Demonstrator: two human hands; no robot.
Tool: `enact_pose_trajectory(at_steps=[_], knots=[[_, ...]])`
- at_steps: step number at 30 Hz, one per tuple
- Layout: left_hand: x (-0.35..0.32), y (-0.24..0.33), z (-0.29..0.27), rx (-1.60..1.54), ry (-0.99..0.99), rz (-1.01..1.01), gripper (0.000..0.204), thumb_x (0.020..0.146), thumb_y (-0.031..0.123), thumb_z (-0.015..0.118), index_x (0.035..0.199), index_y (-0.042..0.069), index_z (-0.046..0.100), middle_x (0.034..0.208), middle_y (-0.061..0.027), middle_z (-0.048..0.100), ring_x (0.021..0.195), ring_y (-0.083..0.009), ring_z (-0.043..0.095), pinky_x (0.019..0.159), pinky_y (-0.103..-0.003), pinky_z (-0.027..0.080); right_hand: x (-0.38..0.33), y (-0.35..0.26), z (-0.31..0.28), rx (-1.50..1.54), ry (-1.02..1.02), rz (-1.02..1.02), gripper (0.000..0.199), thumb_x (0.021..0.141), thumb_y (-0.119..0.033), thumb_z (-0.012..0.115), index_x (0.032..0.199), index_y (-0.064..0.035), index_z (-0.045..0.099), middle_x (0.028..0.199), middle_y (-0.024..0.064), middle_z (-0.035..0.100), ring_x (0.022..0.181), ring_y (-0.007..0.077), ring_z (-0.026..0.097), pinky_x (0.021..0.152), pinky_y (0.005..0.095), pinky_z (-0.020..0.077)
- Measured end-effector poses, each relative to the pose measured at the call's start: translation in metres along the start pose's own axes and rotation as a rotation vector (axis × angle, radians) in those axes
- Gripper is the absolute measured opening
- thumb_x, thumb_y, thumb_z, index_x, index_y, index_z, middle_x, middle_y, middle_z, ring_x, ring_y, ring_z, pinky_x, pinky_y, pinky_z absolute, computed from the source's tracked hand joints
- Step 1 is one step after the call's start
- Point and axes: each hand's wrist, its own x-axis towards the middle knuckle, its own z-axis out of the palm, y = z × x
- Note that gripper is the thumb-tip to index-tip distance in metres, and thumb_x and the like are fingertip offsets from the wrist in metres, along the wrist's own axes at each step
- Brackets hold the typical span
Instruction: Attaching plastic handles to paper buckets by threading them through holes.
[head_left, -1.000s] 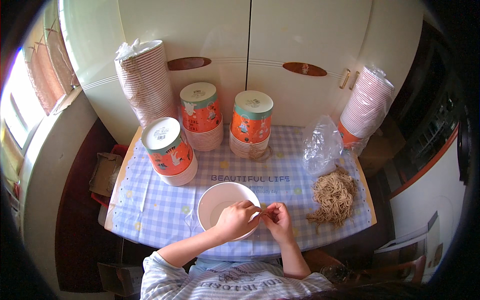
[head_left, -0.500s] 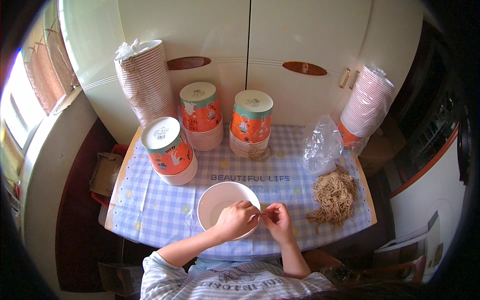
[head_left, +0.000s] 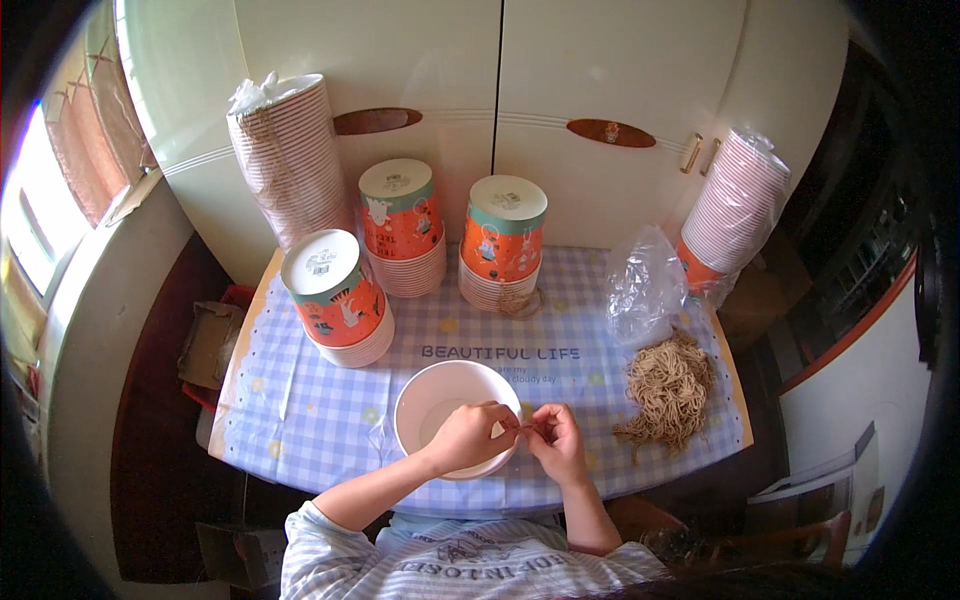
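As the head view shows, the tub stands mouth up near the table's front edge, the left hand over its mouth and the right hand just outside its right rim. Both hands have their fingertips drawn together in a pinch by that rim, seemingly on a thin strand, though it is too fine to tell how each finger grips it. So small a hold could slip if either pinch loosened, and the strand might drop into the tub. A hard sideways pull could tip the tub, since neither palm clearly braces it; so near the edge, it might even go over. Further right, the string lies loose and tangled just beside the bag, so tugging one length could drag others along and knot them.
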Motion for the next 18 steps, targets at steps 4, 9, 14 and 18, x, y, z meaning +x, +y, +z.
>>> enact_pose_trajectory(at_steps=[4, 9, 14, 18], knots=[[0.000, 0.000, 0.000, -0.030, 0.000, -0.028, 0.014, 0.073, 0.017, 0.060, 0.081, 0.006, 0.064, 0.077, -0.0128, 0.063, 0.068, -0.0292, 0.062, 0.064, -0.036, 0.049, 0.001, -0.001, 0.001, 0.027, 0.005, 0.010, 0.024, 0.077, 0.001, 0.061, 0.095, -0.0040, 0.046, 0.083, 0.0012, 0.054, 0.070, 0.0045, 0.051, 0.062, 0.0172, 0.0425], [0.002, -0.003, -0.002, -0.092, -0.039, -0.017, 0.015, 0.075, 0.017, 0.061, 0.083, 0.005, 0.064, 0.077, -0.0126, 0.062, 0.066, -0.0269, 0.061, 0.063, -0.034, 0.048, 0.000, -0.003, 0.000, 0.062, 0.006, 0.024, 0.023, 0.078, 0.000, 0.061, 0.095, -0.0042, 0.045, 0.083, 0.0012, 0.054, 0.071, 0.0046, 0.051, 0.063, 0.0174, 0.0427], [0.004, -0.013, 0.000, -0.217, -0.090, -0.054, 0.017, 0.076, 0.019, 0.062, 0.085, 0.004, 0.064, 0.076, -0.0097, 0.061, 0.064, -0.0187, 0.057, 0.061, -0.030, 0.046, 0.000, -0.004, 0.001, 0.116, -0.027, 0.000, 0.020, 0.080, 0.000, 0.058, 0.095, -0.0043, 0.045, 0.084, 0.0009, 0.053, 0.074, 0.0048, 0.050, 0.065, 0.0175, 0.0422], [0.005, -0.015, -0.001, -0.372, -0.169, -0.151, 0.017, 0.080, 0.021, 0.063, 0.083, 0.004, 0.063, 0.069, -0.0010, 0.056, 0.062, -0.0078, 0.047, 0.056, -0.023, 0.039, -0.001, -0.002, 0.002, 0.087, -0.033, -0.020, 0.021, 0.080, 0.000, 0.057, 0.096, -0.0041, 0.045, 0.085, 0.0009, 0.053, 0.074, 0.0049, 0.050, 0.066, 0.0173, 0.0418]])
